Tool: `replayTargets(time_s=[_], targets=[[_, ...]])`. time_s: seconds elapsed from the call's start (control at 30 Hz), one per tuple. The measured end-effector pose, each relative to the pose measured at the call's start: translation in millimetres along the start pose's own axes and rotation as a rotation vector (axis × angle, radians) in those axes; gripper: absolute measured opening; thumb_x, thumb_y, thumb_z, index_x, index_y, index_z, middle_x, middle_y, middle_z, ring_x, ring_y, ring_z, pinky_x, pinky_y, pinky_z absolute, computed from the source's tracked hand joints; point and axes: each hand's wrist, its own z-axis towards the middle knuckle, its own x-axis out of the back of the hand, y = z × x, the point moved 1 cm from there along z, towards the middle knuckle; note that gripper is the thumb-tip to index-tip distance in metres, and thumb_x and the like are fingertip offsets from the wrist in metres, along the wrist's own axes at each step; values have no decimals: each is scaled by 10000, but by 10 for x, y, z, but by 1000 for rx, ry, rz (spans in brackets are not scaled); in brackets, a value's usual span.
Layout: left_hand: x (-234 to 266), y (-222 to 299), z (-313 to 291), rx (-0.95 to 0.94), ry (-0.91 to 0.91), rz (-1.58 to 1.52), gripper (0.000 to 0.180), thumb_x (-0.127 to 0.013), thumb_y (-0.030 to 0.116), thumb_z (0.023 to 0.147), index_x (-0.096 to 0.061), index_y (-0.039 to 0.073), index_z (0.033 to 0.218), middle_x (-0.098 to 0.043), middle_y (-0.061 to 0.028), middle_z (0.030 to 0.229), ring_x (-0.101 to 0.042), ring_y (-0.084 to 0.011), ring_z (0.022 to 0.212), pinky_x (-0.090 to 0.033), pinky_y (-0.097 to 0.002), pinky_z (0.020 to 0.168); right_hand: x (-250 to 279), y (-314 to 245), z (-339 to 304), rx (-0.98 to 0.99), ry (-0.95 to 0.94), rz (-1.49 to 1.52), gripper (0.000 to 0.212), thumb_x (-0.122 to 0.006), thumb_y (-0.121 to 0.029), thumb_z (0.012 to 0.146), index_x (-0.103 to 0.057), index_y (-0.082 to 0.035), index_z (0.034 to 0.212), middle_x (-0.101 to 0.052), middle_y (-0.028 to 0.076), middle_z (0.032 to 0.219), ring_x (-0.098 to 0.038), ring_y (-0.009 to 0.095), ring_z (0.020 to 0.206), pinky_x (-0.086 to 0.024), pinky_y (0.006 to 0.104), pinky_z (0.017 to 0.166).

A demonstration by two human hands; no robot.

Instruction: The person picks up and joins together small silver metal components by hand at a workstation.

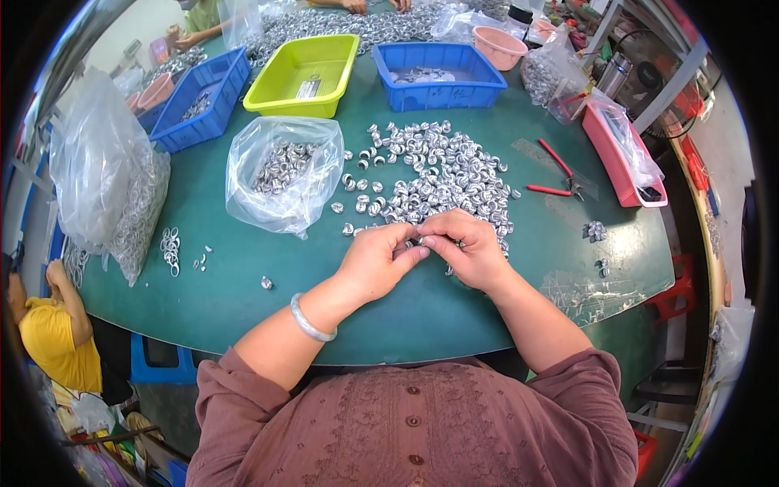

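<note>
My left hand (380,258) and my right hand (466,247) meet over the near edge of a heap of small silver metal parts (446,174). Between my pinched fingertips sits one small silver metal part (417,241), mostly covered by the thumbs, so its exact shape is hidden. Both hands appear closed on it. Left of the heap lies an open clear plastic bag (316,199) with similar silver pieces inside. Pliers with red handles (560,170) rest on the table to the right of the heap.
Blue trays (442,96) (203,134) and a lime-green tray (296,109) line the far side. A pink basket (600,142) stands at right. A full plastic bag (105,178) stands at left. Loose rings (170,250) lie near it. Other people sit at the left and far side.
</note>
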Motion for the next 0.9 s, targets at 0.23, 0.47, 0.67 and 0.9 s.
replayTargets(time_s=[0.23,0.47,0.67,0.9], targets=[[-4,-8,-10,-35,38,11,113,-632,116,746,-593,23,796,-554,-57,621,-494,-102,530,-404,-251,491,-28,12,-54,-157,17,119,126,-597,-22,759,-594,-17,885,-571,51,790,-541,113,673,-446,229,599],[29,-19,-1,-83,44,-83,105,-623,105,763,-564,28,725,-521,-24,570,-481,-70,476,-379,-230,440,40,76,-18,-512,53,616,145,-585,-55,795,-585,6,927,-585,27,758,-517,74,604,-433,200,541],[7,-54,-8,-204,10,201,117,-655,115,721,-568,37,713,-505,-53,566,-481,-139,484,-387,-264,461,91,47,19,-500,35,911,219,-566,3,782,-556,36,998,-585,67,838,-558,133,697,-465,247,669],[40,-28,14,9,53,-168,81,-624,79,763,-595,14,802,-568,0,669,-487,-41,618,-397,-194,548,31,47,-28,-287,45,710,359,-564,59,753,-509,-8,1101,-559,63,935,-540,109,800,-460,241,709]])
